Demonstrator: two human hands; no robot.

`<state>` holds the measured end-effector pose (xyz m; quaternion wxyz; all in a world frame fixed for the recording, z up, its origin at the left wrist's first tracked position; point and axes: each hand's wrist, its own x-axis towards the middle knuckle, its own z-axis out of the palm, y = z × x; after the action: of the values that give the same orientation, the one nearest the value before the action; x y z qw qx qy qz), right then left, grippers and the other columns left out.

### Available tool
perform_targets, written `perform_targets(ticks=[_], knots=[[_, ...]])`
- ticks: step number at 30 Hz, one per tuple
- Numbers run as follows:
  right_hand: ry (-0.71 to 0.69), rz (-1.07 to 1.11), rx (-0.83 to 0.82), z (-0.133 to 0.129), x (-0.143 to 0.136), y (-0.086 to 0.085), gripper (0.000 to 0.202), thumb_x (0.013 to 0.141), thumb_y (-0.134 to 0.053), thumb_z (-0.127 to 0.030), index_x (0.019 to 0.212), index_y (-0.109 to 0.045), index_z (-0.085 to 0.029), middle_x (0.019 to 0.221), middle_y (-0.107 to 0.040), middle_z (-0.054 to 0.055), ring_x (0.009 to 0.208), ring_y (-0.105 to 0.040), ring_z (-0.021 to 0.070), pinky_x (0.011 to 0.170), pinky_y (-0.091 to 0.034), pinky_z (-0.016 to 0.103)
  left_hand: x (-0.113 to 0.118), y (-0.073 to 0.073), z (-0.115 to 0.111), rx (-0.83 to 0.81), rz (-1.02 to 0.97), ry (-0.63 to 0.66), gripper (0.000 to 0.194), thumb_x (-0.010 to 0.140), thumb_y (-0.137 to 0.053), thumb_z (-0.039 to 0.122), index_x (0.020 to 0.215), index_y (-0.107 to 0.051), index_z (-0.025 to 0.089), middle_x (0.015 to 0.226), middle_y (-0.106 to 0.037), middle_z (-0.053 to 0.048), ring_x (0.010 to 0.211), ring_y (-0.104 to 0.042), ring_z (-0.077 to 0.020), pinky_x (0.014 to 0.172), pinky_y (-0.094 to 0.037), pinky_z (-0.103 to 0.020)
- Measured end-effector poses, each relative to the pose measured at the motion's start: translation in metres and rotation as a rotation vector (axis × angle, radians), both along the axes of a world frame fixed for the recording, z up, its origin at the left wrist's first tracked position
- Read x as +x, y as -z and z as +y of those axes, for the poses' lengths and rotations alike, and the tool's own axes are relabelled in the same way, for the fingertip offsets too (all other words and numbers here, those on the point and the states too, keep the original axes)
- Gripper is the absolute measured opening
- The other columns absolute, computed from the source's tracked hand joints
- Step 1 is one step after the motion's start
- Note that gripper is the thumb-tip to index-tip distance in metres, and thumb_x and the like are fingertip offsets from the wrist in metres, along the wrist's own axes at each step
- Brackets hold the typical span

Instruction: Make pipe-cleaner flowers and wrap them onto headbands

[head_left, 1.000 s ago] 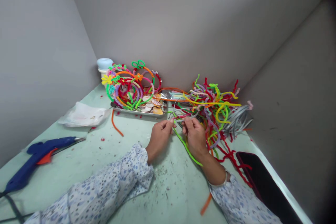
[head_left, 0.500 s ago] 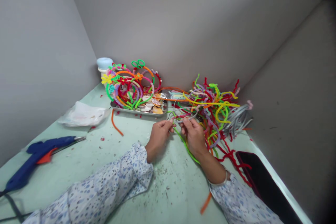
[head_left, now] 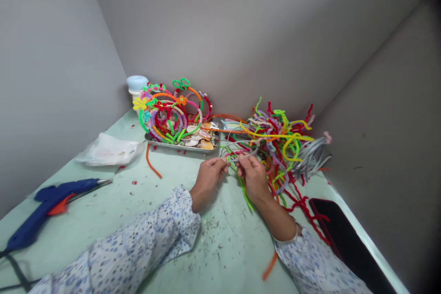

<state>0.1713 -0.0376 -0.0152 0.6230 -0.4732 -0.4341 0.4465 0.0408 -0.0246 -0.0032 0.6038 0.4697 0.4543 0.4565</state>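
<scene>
Table (head_left: 103, 220): pale green, littered with scraps.
Pipe-cleaner heap (head_left: 279, 142): mixed colours, far right, just beyond the hands.
Glue gun (head_left: 44, 204): blue, near left edge.
Tray (head_left: 182, 147): metal — holds wrapped hoops.
Left hand (head_left: 206, 181): fingertips pinched on grey headband (head_left: 246, 150).
Right hand (head_left: 253, 177): pinches headband and green pipe cleaner (head_left: 243, 186) — trailing toward the wrist.

Both forearms extend forward from the lower edge of the view, in patterned long sleeves, and converge near the centre. The left hand (head_left: 207, 183) lies palm down, knuckles up, with thumb and forefinger pinched together at the tip. The right hand (head_left: 254, 179) faces it, fingers curled and likewise pinched, its fingertips just beside those of the left. A pale band encircles the right wrist.
</scene>
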Motion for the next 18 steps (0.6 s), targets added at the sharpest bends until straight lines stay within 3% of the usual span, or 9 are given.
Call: perform_targets(ticks=[18], knots=[[0.028,-0.066,0.011,0.0002,0.0005,0.0002,0.031,0.081,-0.059,-0.046,0.066,-0.055,-0.019,0.05,-0.049,-0.005,0.046,-0.041,0.0088,0.045,-0.03,0.022,-0.0001,0.0034,0.0009,-0.011,0.006,0.021,0.028,0.077,-0.053,0.037,0.058,-0.055,0.016,0.041,-0.038,0.004,0.037,-0.03,-0.0065,0.038,-0.017,-0.021]])
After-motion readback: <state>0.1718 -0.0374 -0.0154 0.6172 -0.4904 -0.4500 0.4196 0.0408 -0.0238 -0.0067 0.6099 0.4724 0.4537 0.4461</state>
